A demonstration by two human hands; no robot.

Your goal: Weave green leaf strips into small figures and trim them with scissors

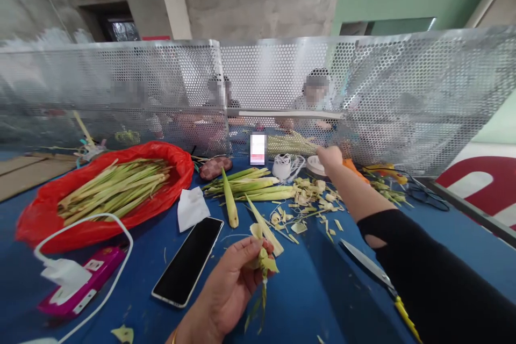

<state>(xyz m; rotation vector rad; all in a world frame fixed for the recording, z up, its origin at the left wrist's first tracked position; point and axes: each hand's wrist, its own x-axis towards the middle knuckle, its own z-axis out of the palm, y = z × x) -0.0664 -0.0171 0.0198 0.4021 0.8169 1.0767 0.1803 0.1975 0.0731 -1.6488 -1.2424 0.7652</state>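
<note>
From my distant seat, through the head view, I saw the left hand (236, 277) closed in a light pinch, thumb against forefinger, around a small knotted leaf piece (264, 263), held over the near middle of the blue table (318, 285), its thin strands hanging below. The right hand (329, 157) reached far forward, fingers curled, beside a round white object (315, 166); I could not tell whether it gripped anything. I judged the leaf piece very light, springy in its folds, limp in its tail, not slippery, but apt to split or unravel if squeezed. The knotted middle seemed the place to hold, with the pale flaps left free. The scissors (368, 266) lay well apart, near the right sleeve (427, 269).
</note>
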